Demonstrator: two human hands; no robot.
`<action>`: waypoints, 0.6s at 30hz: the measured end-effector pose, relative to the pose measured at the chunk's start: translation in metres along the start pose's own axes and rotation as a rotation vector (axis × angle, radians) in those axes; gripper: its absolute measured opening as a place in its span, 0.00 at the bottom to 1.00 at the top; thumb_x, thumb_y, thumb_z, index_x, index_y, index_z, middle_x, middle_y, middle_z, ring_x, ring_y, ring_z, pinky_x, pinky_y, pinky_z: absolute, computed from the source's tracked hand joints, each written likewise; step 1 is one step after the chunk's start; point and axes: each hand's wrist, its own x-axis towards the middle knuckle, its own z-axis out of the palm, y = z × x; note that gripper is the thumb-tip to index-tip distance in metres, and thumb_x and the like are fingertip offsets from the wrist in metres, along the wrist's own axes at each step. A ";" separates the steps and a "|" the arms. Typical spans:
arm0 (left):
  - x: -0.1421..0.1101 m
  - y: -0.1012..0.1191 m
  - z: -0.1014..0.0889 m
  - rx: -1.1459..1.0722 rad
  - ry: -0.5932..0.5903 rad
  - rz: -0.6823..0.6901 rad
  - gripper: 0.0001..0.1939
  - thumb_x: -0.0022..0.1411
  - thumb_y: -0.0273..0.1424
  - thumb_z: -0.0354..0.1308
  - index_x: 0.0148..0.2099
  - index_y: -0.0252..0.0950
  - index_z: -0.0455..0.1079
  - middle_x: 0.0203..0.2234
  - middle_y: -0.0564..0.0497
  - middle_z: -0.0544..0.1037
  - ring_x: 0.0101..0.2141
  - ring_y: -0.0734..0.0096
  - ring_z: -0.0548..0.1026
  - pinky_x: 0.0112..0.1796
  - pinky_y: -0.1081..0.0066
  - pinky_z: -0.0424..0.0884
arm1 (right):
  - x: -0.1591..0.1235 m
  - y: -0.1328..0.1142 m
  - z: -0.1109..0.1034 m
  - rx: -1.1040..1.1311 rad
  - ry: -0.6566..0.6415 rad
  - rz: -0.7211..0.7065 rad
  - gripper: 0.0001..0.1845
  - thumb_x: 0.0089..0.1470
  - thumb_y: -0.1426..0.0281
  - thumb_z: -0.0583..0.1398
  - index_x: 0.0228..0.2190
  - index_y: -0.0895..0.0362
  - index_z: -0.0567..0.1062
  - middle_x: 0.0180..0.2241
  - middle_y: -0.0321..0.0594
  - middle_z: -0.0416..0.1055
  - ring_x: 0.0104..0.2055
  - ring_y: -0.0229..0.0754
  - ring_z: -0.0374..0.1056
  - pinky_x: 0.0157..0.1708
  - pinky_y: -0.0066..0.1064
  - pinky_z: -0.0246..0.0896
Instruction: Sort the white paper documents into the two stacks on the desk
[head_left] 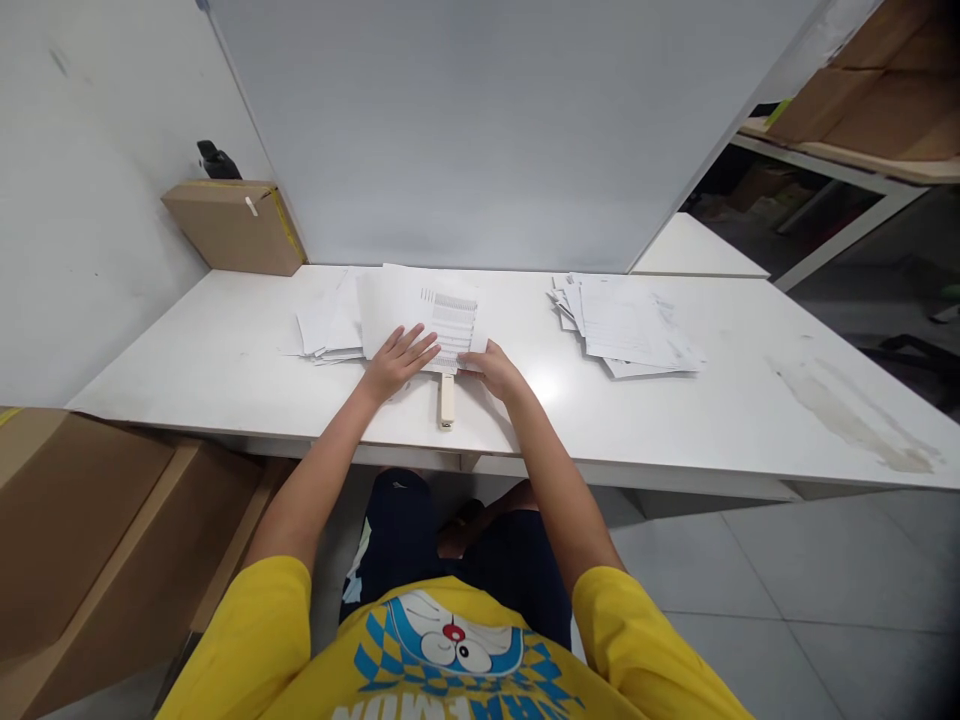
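My left hand (397,361) lies flat with fingers spread on a printed sheet of paper (431,312) on the white table (225,365). My right hand (495,368) grips the sheet's near right edge, fingers curled on it. A cream stapler (447,400) lies between the two hands, pointing at the sheet's near edge, partly under the paper. More loose sheets (326,328) are fanned out beneath and to the left of the printed sheet.
A second pile of papers (626,325) lies to the right on the table. A cardboard box (236,225) stands at the back left corner, a dark object on top. Large cardboard boxes (90,530) sit at my left. A grey partition (487,130) backs the table.
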 end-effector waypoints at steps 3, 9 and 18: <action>0.001 0.000 -0.001 0.006 0.009 -0.008 0.23 0.74 0.25 0.45 0.66 0.47 0.61 0.61 0.46 0.70 0.66 0.62 0.57 0.66 0.48 0.55 | 0.002 0.002 -0.001 0.005 0.027 -0.001 0.28 0.35 0.73 0.66 0.44 0.55 0.74 0.48 0.44 0.77 0.48 0.54 0.71 0.50 0.51 0.68; 0.002 0.001 -0.002 0.018 0.017 -0.088 0.24 0.74 0.23 0.41 0.64 0.46 0.64 0.61 0.47 0.70 0.67 0.62 0.57 0.65 0.48 0.57 | 0.020 0.012 -0.019 -0.030 0.258 -0.069 0.24 0.34 0.74 0.61 0.39 0.55 0.71 0.38 0.40 0.76 0.41 0.47 0.70 0.40 0.40 0.69; -0.006 -0.026 -0.007 0.009 0.177 -0.534 0.23 0.72 0.36 0.44 0.65 0.39 0.63 0.68 0.47 0.58 0.71 0.49 0.42 0.67 0.36 0.37 | 0.021 0.005 -0.065 0.013 0.524 -0.239 0.17 0.33 0.73 0.58 0.32 0.54 0.67 0.28 0.32 0.67 0.32 0.38 0.64 0.32 0.30 0.61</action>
